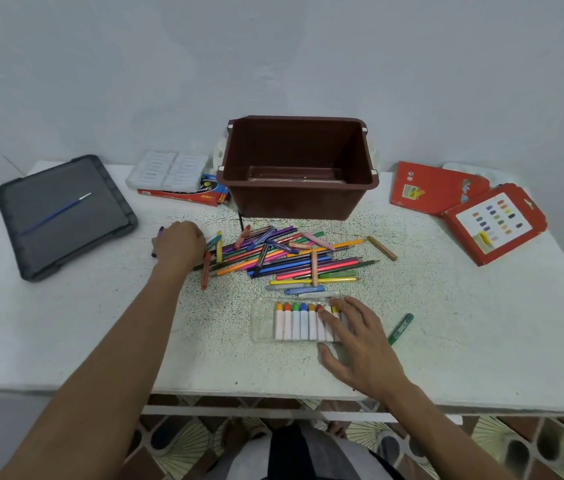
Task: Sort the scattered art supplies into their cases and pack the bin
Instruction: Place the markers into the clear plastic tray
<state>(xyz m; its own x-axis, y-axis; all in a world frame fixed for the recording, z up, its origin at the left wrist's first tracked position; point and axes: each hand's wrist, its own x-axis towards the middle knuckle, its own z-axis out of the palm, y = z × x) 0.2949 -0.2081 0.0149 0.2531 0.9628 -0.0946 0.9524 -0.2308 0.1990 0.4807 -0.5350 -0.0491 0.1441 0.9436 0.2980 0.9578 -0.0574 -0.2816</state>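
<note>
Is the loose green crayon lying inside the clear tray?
No, the green crayon lies on the bare table, right of the clear tray and outside it.

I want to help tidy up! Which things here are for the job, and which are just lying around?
For the job: brown bin, pen and pencil pile, crayon tray, green marker, red boxes, clear cases, paintbrush, grey lid.
Just there: table, tiled floor.

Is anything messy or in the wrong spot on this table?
Yes. The pens and pencils lie in a crisscross heap in front of the brown bin, and one green marker lies alone, right of the crayon tray.
</note>
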